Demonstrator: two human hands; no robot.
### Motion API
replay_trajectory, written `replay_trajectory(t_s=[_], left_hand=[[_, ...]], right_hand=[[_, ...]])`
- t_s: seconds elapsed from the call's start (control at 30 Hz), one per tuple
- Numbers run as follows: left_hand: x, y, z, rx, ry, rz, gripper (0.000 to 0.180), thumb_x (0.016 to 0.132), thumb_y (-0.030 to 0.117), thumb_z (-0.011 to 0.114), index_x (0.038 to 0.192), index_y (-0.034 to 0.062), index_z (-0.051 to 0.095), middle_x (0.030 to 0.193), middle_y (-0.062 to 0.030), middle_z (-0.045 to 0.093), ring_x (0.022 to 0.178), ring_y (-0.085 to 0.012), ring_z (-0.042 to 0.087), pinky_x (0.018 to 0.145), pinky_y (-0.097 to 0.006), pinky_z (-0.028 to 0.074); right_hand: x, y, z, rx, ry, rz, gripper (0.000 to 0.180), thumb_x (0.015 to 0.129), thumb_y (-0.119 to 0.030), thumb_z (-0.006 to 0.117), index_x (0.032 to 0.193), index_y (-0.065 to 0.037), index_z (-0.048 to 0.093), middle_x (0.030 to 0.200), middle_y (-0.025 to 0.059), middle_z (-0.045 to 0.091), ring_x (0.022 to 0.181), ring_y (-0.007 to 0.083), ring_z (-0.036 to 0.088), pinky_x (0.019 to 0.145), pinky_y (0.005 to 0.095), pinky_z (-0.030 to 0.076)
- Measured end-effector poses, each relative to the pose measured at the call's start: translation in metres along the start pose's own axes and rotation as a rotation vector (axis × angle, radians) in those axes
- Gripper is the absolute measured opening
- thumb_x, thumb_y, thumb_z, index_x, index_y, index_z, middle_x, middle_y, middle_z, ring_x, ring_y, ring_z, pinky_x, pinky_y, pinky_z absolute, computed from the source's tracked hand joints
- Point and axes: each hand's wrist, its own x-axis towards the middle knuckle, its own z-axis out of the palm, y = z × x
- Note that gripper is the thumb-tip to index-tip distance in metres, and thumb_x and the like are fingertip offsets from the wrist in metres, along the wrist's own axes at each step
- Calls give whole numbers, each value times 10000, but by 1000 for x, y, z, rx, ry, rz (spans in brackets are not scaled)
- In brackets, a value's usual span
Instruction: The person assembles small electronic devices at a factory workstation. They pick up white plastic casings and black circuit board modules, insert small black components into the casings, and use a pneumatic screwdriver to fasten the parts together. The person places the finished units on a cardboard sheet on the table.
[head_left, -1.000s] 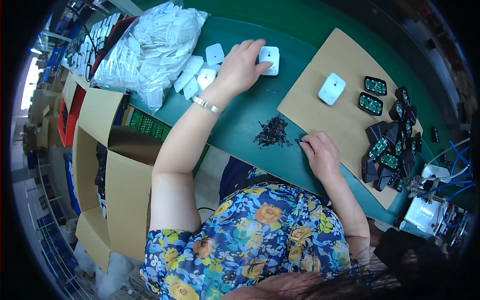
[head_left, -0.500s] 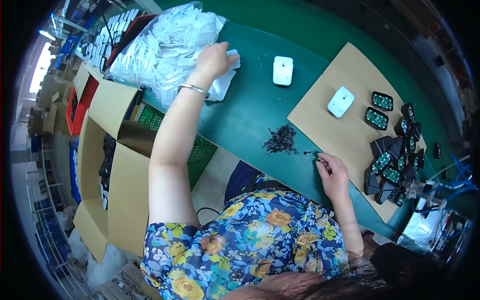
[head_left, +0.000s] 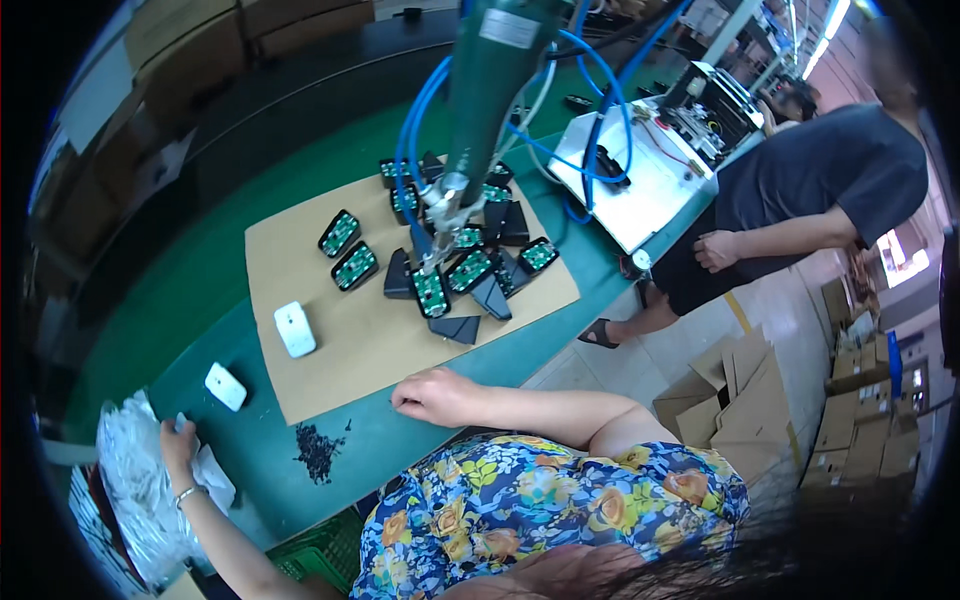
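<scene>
My left hand is over the mouth of a clear plastic bag full of flat white plastic covers, at the lower left. Its thumb and fingers look apart, and their tips are partly lost against the bag. Loose white covers lie beside the wrist. My right hand rests at the near edge of the cardboard sheet, fingers curled closed; anything inside them is hidden. Between my hands is a heap of small black parts. Two white housings lie farther off, one on the cardboard, one on the green table.
Black housings with green circuit boards crowd the cardboard's far right. Above them hangs a green powered tool with blue hoses. A white-topped machine stands beyond. Another person stands at the right. Cardboard boxes sit on the floor.
The view has swung to the right, bringing the tool, machine and other person into sight. My left hand remains at the bag of covers; my right hand is now farther from the black heap.
</scene>
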Motion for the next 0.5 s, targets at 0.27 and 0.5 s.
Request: replay_trajectory(t_s=[0.27,0.5], left_hand=[[-100,136,-36,-869,198,-20,480,839,159,539,1275,69,359,1083,-79,533,919,-127,511,746,-261,422],[-163,236,16,-1769,-293,108,443,815,89,531,1225,26,375,1148,-152,498,1040,-250,509,925,-404,397]], right_hand=[[-17,20,-9,35,160,-18,110,798,-164,558,838,-63,571,787,113,600,764,305,579,665,394,459],[-7,-4,-22,143,284,-81,65,760,-85,613,812,-60,584,828,85,582,822,245,559,744,337,443]])
